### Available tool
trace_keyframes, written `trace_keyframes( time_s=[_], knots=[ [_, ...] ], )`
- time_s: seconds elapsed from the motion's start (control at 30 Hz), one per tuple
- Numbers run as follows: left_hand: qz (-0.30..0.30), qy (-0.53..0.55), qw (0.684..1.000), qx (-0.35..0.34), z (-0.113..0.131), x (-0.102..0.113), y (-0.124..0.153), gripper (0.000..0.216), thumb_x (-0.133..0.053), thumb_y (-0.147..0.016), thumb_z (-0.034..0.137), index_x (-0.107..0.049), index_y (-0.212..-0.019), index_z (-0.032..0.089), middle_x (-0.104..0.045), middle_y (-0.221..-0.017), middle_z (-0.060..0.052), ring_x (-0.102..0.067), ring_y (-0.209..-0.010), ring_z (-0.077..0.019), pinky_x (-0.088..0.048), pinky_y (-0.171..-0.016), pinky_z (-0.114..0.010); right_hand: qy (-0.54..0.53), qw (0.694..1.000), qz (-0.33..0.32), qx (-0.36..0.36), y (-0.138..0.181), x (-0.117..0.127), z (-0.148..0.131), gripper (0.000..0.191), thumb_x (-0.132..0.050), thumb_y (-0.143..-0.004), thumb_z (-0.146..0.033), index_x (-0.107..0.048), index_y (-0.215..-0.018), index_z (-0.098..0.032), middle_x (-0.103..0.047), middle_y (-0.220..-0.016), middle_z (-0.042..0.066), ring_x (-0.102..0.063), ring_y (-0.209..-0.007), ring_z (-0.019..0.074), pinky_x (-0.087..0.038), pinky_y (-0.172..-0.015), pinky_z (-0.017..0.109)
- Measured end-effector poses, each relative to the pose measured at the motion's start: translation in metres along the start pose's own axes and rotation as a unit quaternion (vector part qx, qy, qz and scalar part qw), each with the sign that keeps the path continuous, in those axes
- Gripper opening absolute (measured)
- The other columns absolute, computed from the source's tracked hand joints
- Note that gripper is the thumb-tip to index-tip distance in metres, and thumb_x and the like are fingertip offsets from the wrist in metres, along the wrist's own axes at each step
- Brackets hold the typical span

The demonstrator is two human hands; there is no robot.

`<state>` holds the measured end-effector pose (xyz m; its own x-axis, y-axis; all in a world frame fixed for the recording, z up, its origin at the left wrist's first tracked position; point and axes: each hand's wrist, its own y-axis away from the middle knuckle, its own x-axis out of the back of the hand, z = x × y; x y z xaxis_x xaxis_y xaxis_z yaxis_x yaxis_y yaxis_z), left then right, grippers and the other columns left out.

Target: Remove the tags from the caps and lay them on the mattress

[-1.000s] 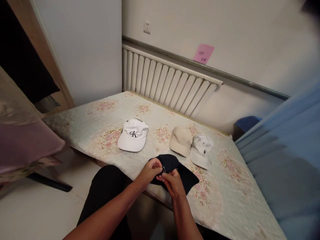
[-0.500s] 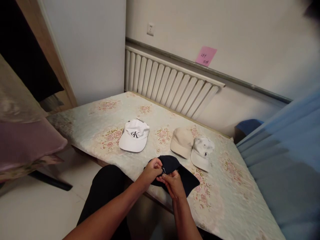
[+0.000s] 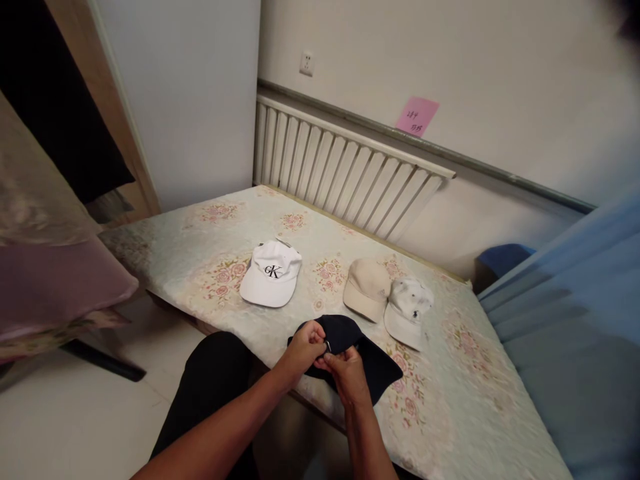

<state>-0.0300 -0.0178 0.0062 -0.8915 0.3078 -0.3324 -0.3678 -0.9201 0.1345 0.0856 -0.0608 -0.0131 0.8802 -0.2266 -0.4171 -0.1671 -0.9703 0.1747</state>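
Note:
A dark navy cap lies at the near edge of the flowered bed cover. My left hand and my right hand both pinch the back of this cap, fingers closed around a small metal buckle on its strap. Beyond it, a white cap with black letters rests to the left. A beige cap and a white cap with small dots sit side by side, touching, to the right.
A white slatted radiator runs along the wall behind the bed. A pink note is stuck on the wall. Blue fabric fills the right side and a pinkish pillow lies left. My dark-clad knee is below the bed's edge.
Both hands keep pinching the strap at the back of the navy cap, fingers shifting slightly. The view has drifted a little; the other caps have not moved.

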Motion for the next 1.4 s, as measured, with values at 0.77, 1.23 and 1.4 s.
trace_keyframes(
  time_s=[0.77,1.23,1.4],
  knots=[
    [0.04,-0.075,0.996,0.002,-0.001,0.004,-0.004,0.019,-0.061,-0.06,0.011,-0.048,-0.071,0.018,-0.044,-0.052,0.01,-0.04,-0.045,-0.0051,-0.029,-0.045,-0.016,0.06,0.998,0.029,0.003,-0.003,0.007,0.011,0.034,-0.081,-0.055,-0.019,-0.063,-0.084,-0.016,-0.065,-0.059,-0.003,-0.066,-0.055,0.0175,-0.058,-0.059,0.033],
    [0.028,-0.056,0.998,0.007,-0.002,0.004,0.003,0.011,-0.052,-0.062,0.01,-0.047,-0.07,0.017,-0.048,-0.052,0.008,-0.046,-0.042,-0.0058,-0.035,-0.045,-0.018,0.069,0.997,0.023,0.004,-0.002,0.009,0.011,0.03,-0.077,-0.059,-0.019,-0.063,-0.085,-0.016,-0.069,-0.063,-0.001,-0.067,-0.058,0.0171,-0.056,-0.066,0.033],
    [0.045,-0.064,0.997,0.011,-0.008,0.004,0.002,0.01,-0.053,-0.064,0.015,-0.045,-0.07,0.018,-0.046,-0.049,0.009,-0.044,-0.041,-0.0061,-0.034,-0.042,-0.017,0.062,0.998,0.01,-0.001,-0.001,0.008,0.009,0.031,-0.077,-0.058,-0.019,-0.063,-0.085,-0.016,-0.07,-0.068,0.0,-0.067,-0.06,0.0176,-0.055,-0.068,0.034]
  ],
)
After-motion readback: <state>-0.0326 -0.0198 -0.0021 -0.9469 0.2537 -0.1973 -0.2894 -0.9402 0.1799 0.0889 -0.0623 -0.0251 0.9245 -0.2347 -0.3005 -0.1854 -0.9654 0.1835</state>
